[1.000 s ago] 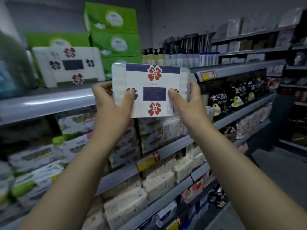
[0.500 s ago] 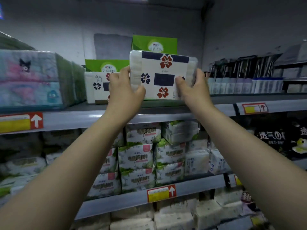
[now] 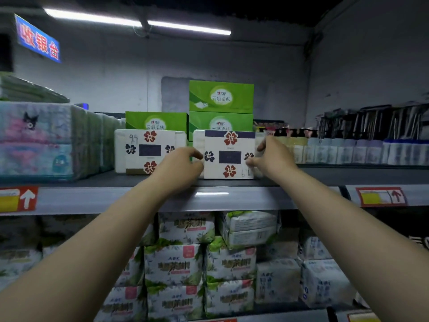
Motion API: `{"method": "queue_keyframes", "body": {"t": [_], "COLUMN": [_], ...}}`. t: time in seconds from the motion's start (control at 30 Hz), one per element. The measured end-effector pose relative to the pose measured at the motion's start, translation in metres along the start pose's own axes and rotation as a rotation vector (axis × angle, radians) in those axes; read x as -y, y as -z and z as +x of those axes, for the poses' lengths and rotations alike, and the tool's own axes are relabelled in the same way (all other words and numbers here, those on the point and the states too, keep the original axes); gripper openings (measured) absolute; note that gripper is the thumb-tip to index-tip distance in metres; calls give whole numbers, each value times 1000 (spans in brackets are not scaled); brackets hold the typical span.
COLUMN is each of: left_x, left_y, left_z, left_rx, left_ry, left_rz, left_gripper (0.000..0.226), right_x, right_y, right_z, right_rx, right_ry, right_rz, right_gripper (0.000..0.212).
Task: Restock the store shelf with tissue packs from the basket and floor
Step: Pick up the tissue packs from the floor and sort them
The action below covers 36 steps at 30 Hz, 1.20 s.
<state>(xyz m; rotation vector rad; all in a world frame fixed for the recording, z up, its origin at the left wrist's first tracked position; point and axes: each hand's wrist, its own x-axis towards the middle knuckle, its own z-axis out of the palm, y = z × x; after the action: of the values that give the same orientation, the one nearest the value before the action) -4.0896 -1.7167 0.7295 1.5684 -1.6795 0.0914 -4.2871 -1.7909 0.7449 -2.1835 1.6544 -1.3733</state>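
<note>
Tissue pack [image 3: 229, 156] stands near the top shelf [image 3: 209, 198] lip, printed face toward the viewer, long axis running 9 to 3 o'clock. Its ends are pinched by the curled fingers of the left hand [image 3: 183, 166] and right hand [image 3: 271, 156]. I would slide it squarely toward 12 o'clock, flush with the matching pack [image 3: 148, 152] at 9 o'clock, short of the green boxes [image 3: 220, 96] behind.

The scene is taken by one wide-angle head-worn camera, faced forward at the shelf [image 3: 139, 201]. It is seen from close by, at arm's reach, and the ceiling light [image 3: 137, 19] is caught above.
</note>
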Motion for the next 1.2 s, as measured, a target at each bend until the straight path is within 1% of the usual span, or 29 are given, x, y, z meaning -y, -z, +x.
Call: {"method": "queue_keyframes", "body": {"t": [0.1, 0.13, 0.23, 0.33, 0.43, 0.5, 0.53, 0.63, 0.67, 0.7, 0.77, 0.8, 0.9, 1.03, 1.2], "left_x": [2, 3, 2, 2, 4, 4, 3, 4, 2, -4, -14, -19, -29, -41, -61], "left_y": [-6, -8, -14, -18, -21, -20, -19, -17, -15, -12, -10, -11, -20, -42, -71], "left_z": [11, 13, 18, 23, 24, 25, 25, 29, 27, 22, 15, 11, 0, -19, -58], "left_rx": [57, 93, 194, 240, 258, 283, 309, 371, 350, 310, 216, 185, 195, 241, 347], "left_ry": [22, 40, 96, 150, 163, 162, 162, 152, 147, 139, 38, -39, -256, -459, -651], "left_rz": [49, 84, 184, 269, 335, 384, 419, 544, 550, 537, 526, 527, 494, 455, 388], "left_gripper": [38, 40, 40, 41, 38, 42, 48, 79, 84, 81, 67, 66, 69, 74, 76], "right_x": [-5, -6, -8, -12, -16, -15, -13, -6, -4, -2, -1, -2, -14, -42, -71], "right_y": [-11, -14, -20, -22, -24, -23, -23, -18, -15, -12, -6, -4, 0, 18, 47], "right_z": [9, 11, 16, 19, 20, 18, 17, 8, 4, -1, -15, -23, -48, -88, -162], "right_rx": [38, 65, 193, 244, 245, 243, 241, 187, 128, 56, -60, -83, -68, -58, -4], "right_ry": [51, 65, 91, 123, 130, 137, 140, 159, 183, 215, 298, 338, 363, 241, -67], "right_rz": [-36, -58, -122, -132, -101, -113, -126, -126, -125, -131, -156, -189, -367, -507, -685], "right_gripper": [25, 23, 36, 42, 42, 41, 40, 38, 38, 38, 41, 43, 58, 70, 74]}}
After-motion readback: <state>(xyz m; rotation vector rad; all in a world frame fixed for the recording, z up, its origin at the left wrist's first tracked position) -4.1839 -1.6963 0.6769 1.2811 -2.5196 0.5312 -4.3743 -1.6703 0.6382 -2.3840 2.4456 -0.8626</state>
